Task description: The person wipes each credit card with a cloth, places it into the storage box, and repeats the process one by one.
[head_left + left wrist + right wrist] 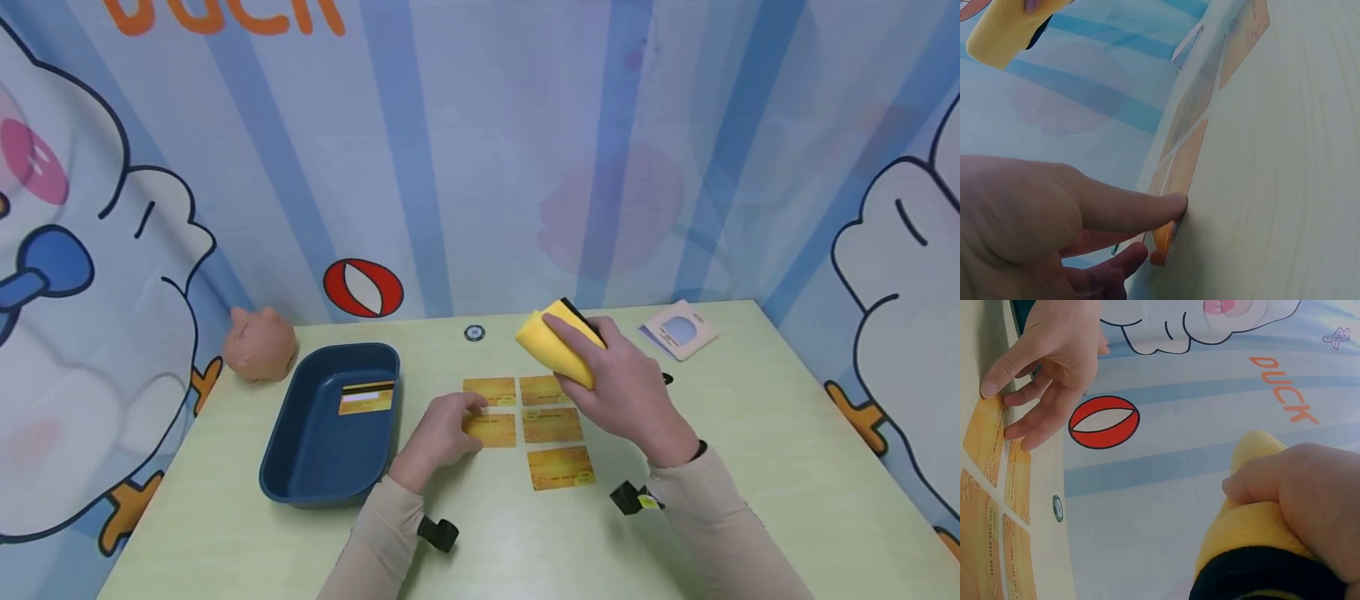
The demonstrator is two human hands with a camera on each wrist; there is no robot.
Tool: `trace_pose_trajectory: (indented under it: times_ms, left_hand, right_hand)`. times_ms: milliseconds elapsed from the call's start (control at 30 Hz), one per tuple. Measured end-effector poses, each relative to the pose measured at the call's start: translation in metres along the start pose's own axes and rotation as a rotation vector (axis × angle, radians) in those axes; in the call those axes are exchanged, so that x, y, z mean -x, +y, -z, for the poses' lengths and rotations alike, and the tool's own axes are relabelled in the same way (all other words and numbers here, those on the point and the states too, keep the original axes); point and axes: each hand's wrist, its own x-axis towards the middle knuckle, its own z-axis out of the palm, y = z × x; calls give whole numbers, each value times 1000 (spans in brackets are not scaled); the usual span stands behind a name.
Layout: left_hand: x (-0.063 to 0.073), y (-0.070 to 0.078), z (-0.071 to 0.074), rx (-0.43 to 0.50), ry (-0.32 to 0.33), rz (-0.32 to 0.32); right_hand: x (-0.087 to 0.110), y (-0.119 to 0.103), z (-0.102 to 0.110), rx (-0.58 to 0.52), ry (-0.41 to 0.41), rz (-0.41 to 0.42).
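Note:
My left hand (442, 432) is low over the table at the left end of a gold bank card (495, 431). Its thumb and curled fingertips grip opposite edges of this card, which lies flat. Several more gold bank cards (560, 468) are laid face up in two columns beside it. Raised above the right column, my right hand (626, 387) holds a soft yellow fleecy cloth (557, 346) with a black edge. In the right wrist view, the thumb presses into the yellow cloth (1254, 525); the other fingers are mostly hidden.
Left of the cards stands a blue tray (322, 450) with one gold card (366, 398), stripe side up, inside. A pink piggy bank (260, 343) is behind it. Toward the back are a poker chip (475, 333) and a pale folded booklet (678, 330). Printed cloth walls surround the table.

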Motion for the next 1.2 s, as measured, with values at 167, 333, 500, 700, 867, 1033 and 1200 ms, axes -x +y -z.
trace_pose_trajectory:
  times_ms: [167, 333, 500, 700, 867, 1033, 1200]
  left_hand:
    - [-1, -7, -2, 54, -23, -25]
    - [-2, -9, -4, 58, -34, -34]
    - [-1, -8, -5, 64, -38, -4]
    - [-1, -7, -6, 66, -38, 26]
    - [-1, -8, -7, 74, -29, 29]
    - [0, -7, -8, 63, -20, 48]
    - [1, -6, -8, 35, -11, 52]
  right_hand:
    - [0, 0, 0, 1, 4, 6]
    - [0, 0, 0, 2, 9, 10]
    - [0, 0, 0, -1, 8, 11]
    - [0, -1, 0, -1, 0, 7]
    - [-1, -1, 0, -5, -8, 5]
    - [0, -1, 0, -2, -5, 10]
    - [0, -1, -1, 0, 0, 15]
